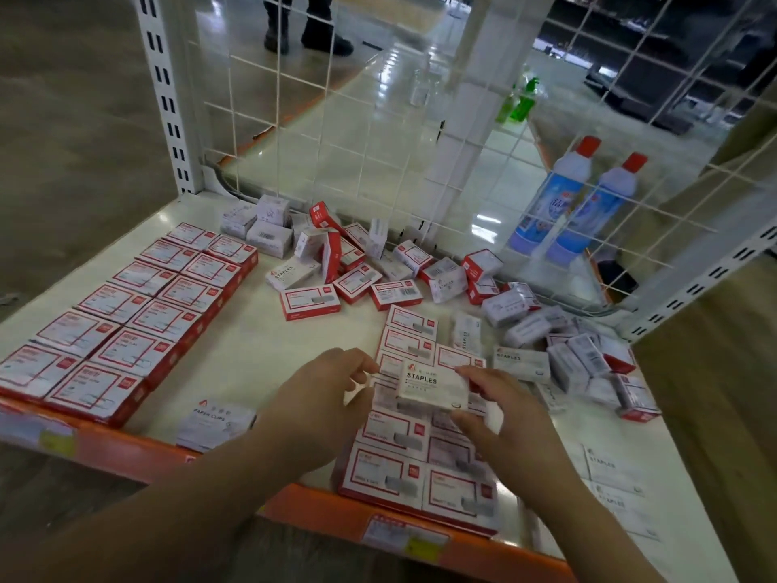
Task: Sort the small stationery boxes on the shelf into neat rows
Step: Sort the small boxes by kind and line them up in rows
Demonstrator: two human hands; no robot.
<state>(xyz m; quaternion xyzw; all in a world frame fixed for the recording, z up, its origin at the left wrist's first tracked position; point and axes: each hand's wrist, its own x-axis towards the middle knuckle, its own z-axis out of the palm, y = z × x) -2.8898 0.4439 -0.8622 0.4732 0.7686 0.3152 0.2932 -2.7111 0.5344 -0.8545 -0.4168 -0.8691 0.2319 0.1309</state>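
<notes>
Fingers (473, 374) of the right hand (500, 408) are clamped on a white staples box (433, 389), thumb under its near edge and fingertips curled over its right end. Fingers of the left hand (319, 393) are bent and close to the box's left end; whether they pinch it or merely steady it cannot be told.

The staples box is held just above a double row of red-and-white boxes (420, 464), over the row's far half. The row runs from the shelf's orange front lip (294, 504) back toward the wire mesh (378, 119).

Judged handling: a small stiff carton, dense for its size if full, with a glossy wrap that may slip — best taken by the two short ends, as now, and set down flat.

Well left of the staples box lies a finished block of larger red boxes (126, 326). Near left, at the front lip, a white paper clips box (214, 422) sits alone. Beyond and to the right, an unsorted heap of mixed boxes (420, 267) spreads along the mesh. Flat white staples boxes (614, 477) lie at near right — blurred.

Behind the mesh, far right, stand two blue bottles (576, 204).
</notes>
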